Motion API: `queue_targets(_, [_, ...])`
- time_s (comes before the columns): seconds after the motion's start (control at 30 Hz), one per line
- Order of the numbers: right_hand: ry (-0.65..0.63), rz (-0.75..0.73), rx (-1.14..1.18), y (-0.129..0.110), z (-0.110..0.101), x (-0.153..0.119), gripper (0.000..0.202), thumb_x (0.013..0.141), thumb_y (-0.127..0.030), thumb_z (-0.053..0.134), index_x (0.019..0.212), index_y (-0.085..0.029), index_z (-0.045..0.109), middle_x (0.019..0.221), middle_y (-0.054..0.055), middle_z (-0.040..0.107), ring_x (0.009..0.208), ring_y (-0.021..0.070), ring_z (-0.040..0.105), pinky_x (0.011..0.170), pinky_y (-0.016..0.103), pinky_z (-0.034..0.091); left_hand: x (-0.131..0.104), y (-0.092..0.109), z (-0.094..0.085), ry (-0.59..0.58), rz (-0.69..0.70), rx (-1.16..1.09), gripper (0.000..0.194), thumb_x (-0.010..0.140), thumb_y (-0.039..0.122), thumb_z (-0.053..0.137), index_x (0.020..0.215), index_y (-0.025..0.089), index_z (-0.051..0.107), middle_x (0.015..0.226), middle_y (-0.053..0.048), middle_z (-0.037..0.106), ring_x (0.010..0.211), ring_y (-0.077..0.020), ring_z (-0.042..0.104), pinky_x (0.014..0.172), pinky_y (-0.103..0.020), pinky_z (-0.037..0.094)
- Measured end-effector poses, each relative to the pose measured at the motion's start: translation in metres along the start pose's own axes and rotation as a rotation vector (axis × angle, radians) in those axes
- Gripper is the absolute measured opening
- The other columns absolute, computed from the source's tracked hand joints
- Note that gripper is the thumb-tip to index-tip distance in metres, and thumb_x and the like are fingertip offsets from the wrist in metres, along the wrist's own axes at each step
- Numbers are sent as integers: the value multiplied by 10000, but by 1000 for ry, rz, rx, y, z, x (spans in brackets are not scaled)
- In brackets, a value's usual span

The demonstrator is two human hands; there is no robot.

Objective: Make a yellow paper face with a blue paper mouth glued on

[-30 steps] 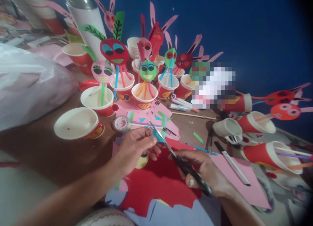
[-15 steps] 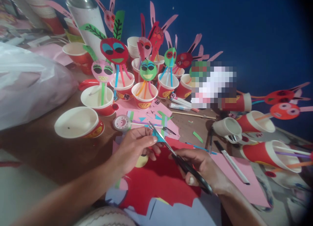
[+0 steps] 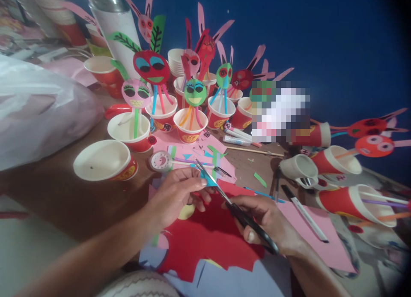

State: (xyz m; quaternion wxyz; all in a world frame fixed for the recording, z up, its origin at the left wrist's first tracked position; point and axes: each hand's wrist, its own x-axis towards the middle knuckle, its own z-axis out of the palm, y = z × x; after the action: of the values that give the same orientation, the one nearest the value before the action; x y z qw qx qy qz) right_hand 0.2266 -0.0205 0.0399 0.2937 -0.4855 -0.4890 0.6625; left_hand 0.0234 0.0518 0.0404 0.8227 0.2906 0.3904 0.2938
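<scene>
the left hand (image 3: pixel 184 187) pinches a small blue paper piece (image 3: pixel 210 182) between thumb and fingers, and the right hand (image 3: pixel 261 220) is wrapped round the handles of the scissors (image 3: pixel 237 211), whose nearly closed blades cross that piece above the red sheet (image 3: pixel 205 235). the trimming seems partway along, though blur makes it hard to say how far the cut runs. paper heads such as the green head (image 3: pixel 195 99) stand on straws (image 3: pixel 191 117) in cups (image 3: pixel 190 137) and look finished, while the blue piece is not yet fixed to anything.
</scene>
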Motion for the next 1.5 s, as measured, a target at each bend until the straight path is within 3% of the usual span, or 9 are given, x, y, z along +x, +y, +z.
queue_targets(0.6, [-7,-25,22,-1,1,0,414,655,-407,755,1000,-190,679,577,-37,507,500,73,399,475,182,339,1,0,-1,4,30,4,161,670,255,675,605,138,585,568,-27,641,512,-141,592,436,-222,473])
queue_targets(0.9, [-4,-6,19,3,-1,2,457,642,-460,756,979,-162,680,546,-54,452,467,56,325,439,189,260,1,1,-2,-6,39,4,139,672,239,669,617,134,597,568,-18,628,512,-144,597,433,-227,479])
queue_targets(1.5, [46,38,-1,4,4,1,553,602,-551,744,966,-139,684,579,-40,452,499,75,347,463,215,285,0,0,-1,9,32,30,172,691,272,673,627,143,580,596,-19,646,515,-128,590,450,-218,471])
